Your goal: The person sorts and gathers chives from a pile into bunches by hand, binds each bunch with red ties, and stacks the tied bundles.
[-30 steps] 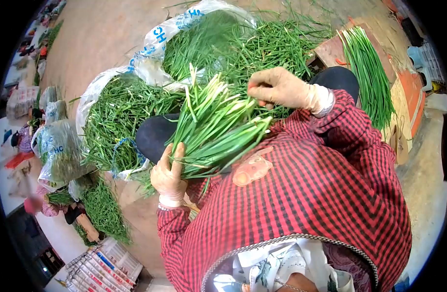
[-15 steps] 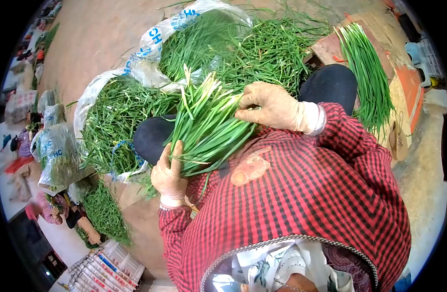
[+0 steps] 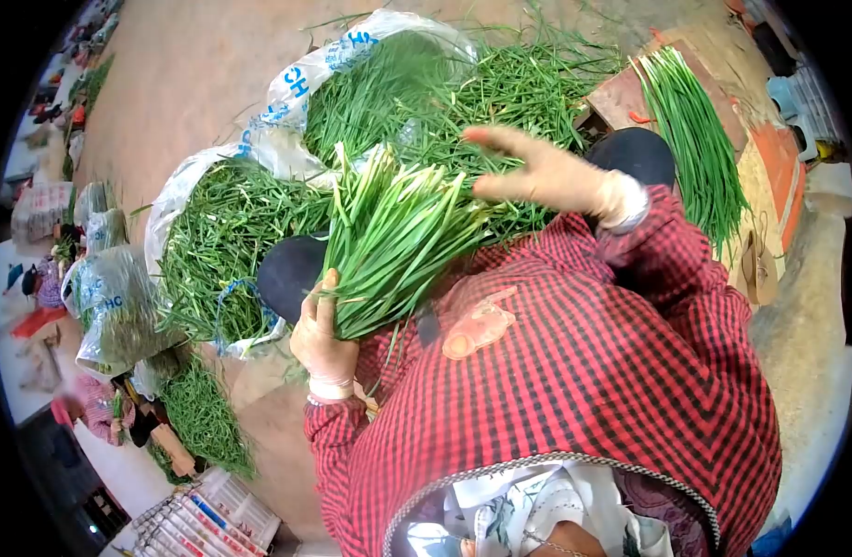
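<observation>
So, my left hand (image 3: 324, 336) is gripping a green bunch (image 3: 398, 243) leaf-side at 11 o'clock; my right hand (image 3: 558, 176) is hanging at 12, spread wide, seemingly empty. I'm guessing light, floppy, easily bruised; pale stem ends (image 3: 437, 180) are looking firmest to hold.

held bunch (image 3: 398, 251): green, whitish-tipped; smock (image 3: 574, 371): red-black check; bag lettering (image 3: 296, 82): blue

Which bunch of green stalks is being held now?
The fanned bunch in the left hand. The other bunch lies to the right of the right knee, with no hand on it.
</observation>
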`<state>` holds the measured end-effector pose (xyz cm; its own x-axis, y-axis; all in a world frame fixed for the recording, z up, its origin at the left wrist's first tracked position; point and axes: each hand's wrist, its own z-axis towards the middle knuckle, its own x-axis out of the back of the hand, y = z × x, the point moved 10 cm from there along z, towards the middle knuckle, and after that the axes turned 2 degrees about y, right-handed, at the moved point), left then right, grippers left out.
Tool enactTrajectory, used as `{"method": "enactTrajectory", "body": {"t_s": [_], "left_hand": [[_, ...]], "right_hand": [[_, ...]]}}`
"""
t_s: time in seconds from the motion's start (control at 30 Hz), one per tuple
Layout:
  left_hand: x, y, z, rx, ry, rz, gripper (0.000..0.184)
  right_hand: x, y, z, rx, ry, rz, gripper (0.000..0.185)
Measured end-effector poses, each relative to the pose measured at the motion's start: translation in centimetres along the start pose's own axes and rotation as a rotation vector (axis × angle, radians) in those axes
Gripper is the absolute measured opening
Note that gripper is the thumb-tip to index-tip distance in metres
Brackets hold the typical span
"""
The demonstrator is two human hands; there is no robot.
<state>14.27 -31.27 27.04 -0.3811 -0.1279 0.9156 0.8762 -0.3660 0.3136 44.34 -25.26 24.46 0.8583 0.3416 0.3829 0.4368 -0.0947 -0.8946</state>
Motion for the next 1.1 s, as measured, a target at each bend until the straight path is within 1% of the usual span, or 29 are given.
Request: {"method": "enactTrajectory", "body": {"t_s": [0.03,0.1,0.17,0.2,0.23,0.3,0.37,0.4,0.43,0.5,0.53,0.57,0.6,0.63,0.7,0.73,0.8,0.83,0.9,1.0,1.03,1.1], "left_hand": [[0.0,0.1,0.0,-0.002,0.002,0.002,0.073],[0.1,0.2,-0.2,-0.011,0.006,0.036,0.075],[0.5,0.2,-0.4,-0.029,0.01,0.062,0.079],[0.8,0.1,-0.6,-0.04,0.01,0.09,0.08],[1.0,0.1,-0.8,-0.052,0.01,0.115,0.082],[1.3,-0.4,-1.2,-0.032,0.006,0.118,0.082],[1.5,-0.9,-1.4,-0.015,0.044,0.121,0.081],[1.5,-1.0,-1.5,-0.008,0.045,0.121,0.081],[1.4,-1.0,-1.6,0.003,0.021,0.132,0.077],[1.0,-0.7,-1.0,0.008,-0.023,0.154,0.069],[1.1,-0.3,-0.5,0.04,-0.048,0.147,0.07],[0.9,-0.3,-0.4,0.041,-0.047,0.147,0.07],[0.8,-0.2,-0.4,0.031,-0.052,0.154,0.071],[0.7,-0.1,-0.4,0.017,-0.059,0.163,0.071],[0.8,0.0,-0.2,0.012,-0.07,0.164,0.071],[0.8,0.1,-0.1,0.009,-0.077,0.157,0.071],[0.6,0.0,-0.2,0.011,-0.083,0.15,0.07],[0.4,-0.1,-0.5,-0.001,-0.095,0.15,0.07],[0.3,-0.2,-0.7,-0.012,-0.108,0.149,0.071],[0.1,0.5,-0.1,-0.006,-0.125,0.11,0.07],[0.0,0.5,-0.1,-0.008,-0.126,0.107,0.07],[0.3,0.1,0.0,0.004,-0.074,0.023,0.069]], "right_hand": [[-2.0,0.5,0.1,0.055,-0.026,0.057,0.078],[-4.7,1.3,0.6,0.017,-0.14,0.057,0.061],[-4.3,0.4,1.0,0.113,-0.046,0.01,0.044],[-3.4,0.6,0.7,0.051,0.015,0.143,0.032],[-3.4,1.5,0.6,-0.087,-0.076,0.292,0.023],[-0.1,0.5,0.5,0.175,0.076,0.015,0.019],[3.2,2.5,-0.3,-0.018,0.161,0.177,0.02],[5.4,4.1,-0.2,-0.007,0.241,0.048,0.02],[8.0,6.7,-0.5,-0.153,0.323,-0.45,0.031],[6.3,3.4,-1.2,0.047,0.37,-0.822,0.05],[5.0,2.1,-1.4,0.044,0.298,-0.743,0.063],[3.8,-1.2,-2.2,0.275,0.334,-0.634,0.063],[2.3,-4.4,-2.8,0.392,0.333,-0.66,0.063],[0.5,-6.4,-3.1,0.519,0.31,-0.666,0.061],[-2.4,-9.2,-3.5,0.692,0.275,-0.693,0.045],[-2.6,-9.0,-2.9,0.693,0.276,-0.693,0.045],[-4.6,-6.5,-0.8,0.64,0.058,-0.631,0.024],[-3.2,-6.3,-0.9,0.633,0.163,-0.381,0.012],[-2.2,-6.1,-0.9,0.651,0.287,-0.259,0.014],[0.2,-3.3,0.2,0.403,0.273,-0.036,0.019],[1.5,-1.4,0.5,0.287,0.273,0.124,0.02],[5.3,2.9,1.0,0.158,0.414,0.264,0.025]]}}
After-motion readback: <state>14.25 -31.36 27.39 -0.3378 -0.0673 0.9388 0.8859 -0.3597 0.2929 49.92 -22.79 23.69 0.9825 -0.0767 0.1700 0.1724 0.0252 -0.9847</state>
